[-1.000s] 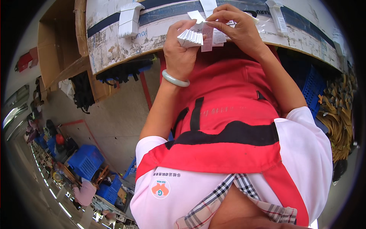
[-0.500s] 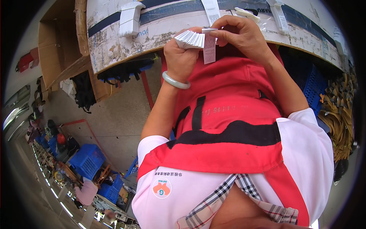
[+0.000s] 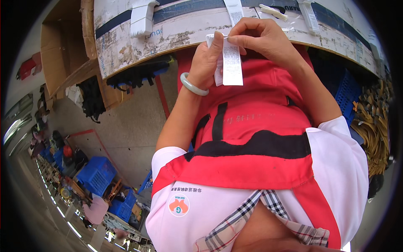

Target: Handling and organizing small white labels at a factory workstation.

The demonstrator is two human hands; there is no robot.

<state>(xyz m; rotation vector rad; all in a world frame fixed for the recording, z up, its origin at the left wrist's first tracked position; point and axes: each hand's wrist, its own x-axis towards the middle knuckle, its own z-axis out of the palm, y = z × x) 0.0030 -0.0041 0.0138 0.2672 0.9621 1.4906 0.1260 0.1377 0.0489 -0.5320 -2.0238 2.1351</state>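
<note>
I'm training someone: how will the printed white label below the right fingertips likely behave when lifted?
The printed white label is probably light, being small beside the right hand. It looks thin, so likely bends easily, yet its nearly flat, straight lower end suggests some stiffness.

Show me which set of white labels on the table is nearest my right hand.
The label set between the thick left stack and the white twisted strip; its near end lies right by your right hand, while the others lie farther off.

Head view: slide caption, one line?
Left hand grips white labels, right hand pinching at their top, before a red apron.
</note>
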